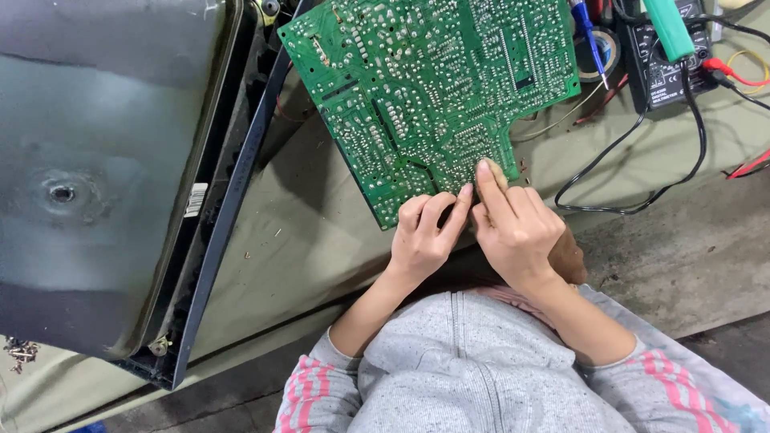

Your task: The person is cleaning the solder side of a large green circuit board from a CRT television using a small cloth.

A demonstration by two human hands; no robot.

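Observation:
A large green circuit board (425, 88) lies solder side up on the bench, tilted, with its near corner toward me. My left hand (425, 236) pinches that near edge with curled fingers. My right hand (513, 224) rests beside it, forefinger stretched onto the board's lower right corner, fingers closed around the edge. Both hands touch each other at the board's corner. Whether anything small sits between the fingers is hidden.
A big dark picture tube with its frame (104, 176) fills the left. At the back right stand a black multimeter (666, 60) with black and red leads (682, 152), a blue screwdriver (589, 36), a tape roll (601, 52) and a green tool handle (670, 28).

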